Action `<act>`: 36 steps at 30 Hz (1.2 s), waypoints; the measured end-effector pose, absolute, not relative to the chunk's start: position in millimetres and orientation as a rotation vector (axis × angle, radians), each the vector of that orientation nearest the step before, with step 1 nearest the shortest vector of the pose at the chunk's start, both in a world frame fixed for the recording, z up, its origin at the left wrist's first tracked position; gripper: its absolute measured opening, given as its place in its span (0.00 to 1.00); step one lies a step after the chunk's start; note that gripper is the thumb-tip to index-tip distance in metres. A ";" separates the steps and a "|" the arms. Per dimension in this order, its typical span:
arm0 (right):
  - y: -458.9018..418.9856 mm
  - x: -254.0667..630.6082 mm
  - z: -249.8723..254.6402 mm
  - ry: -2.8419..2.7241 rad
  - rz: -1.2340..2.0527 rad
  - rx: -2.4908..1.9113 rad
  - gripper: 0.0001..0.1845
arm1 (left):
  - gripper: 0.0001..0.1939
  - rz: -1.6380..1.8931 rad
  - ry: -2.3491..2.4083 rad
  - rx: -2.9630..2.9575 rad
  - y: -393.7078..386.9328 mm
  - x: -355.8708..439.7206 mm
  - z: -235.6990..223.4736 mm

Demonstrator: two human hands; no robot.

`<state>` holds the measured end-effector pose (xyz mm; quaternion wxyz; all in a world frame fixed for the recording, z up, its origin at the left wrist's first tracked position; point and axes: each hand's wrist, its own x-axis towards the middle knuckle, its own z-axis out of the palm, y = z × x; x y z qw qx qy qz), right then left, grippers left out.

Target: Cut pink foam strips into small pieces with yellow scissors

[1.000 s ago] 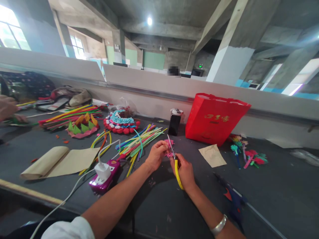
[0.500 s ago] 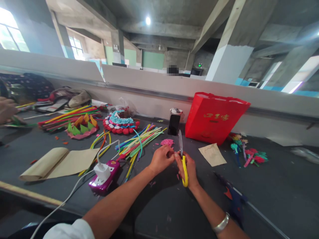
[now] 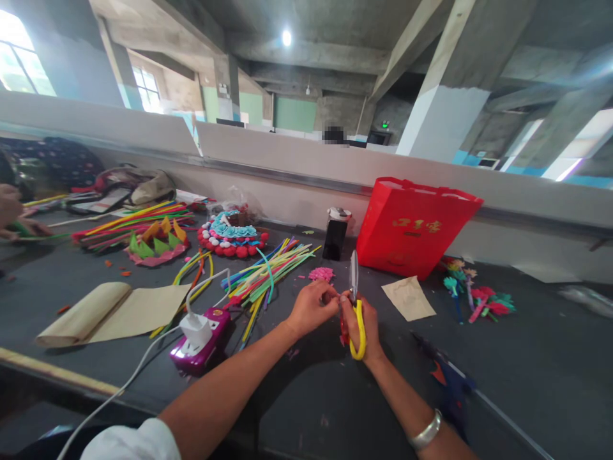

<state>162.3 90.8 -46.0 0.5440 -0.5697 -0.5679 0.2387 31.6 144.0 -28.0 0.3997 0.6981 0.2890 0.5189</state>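
My right hand [image 3: 364, 324] is closed around a pair of scissors [image 3: 359, 329] with yellow handles, their metal blades pointing up and away from me. Just to the left, my left hand [image 3: 313, 308] has thumb and fingers pinched together. Whatever lies between its fingertips is too small to make out. The two hands nearly meet over the dark table. Under the right hand's fingers shows a small red piece [image 3: 343, 331], partly covered. Right beyond the left hand lies a pile of small pink pieces [image 3: 321, 274].
Colourful pipe cleaners [image 3: 268, 271] lie left of centre, near a purple power adapter [image 3: 201, 348] and a brown paper roll [image 3: 96, 313]. A phone [image 3: 334, 239] and a red bag [image 3: 414, 227] stand behind. A glue gun [image 3: 450, 383] lies right. Another person's hand [image 3: 14, 214] is far left.
My right hand and the scissors have shifted slightly right, away from my left fingertips. The red piece below the right hand now shows more. My left hand stays nearly in place.
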 end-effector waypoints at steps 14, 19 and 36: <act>93.4 163.8 -46.3 -1.380 0.564 -1.358 0.20 | 0.08 0.971 0.707 1.366 151.7 29.2 -34.2; 93.4 164.3 -44.3 -1.446 0.416 -1.403 0.21 | 0.06 1.018 0.607 1.186 152.7 29.3 -33.3; 90.8 151.2 -49.3 -1.750 -0.064 -1.669 0.15 | 0.07 1.248 0.413 0.782 149.3 33.5 -23.9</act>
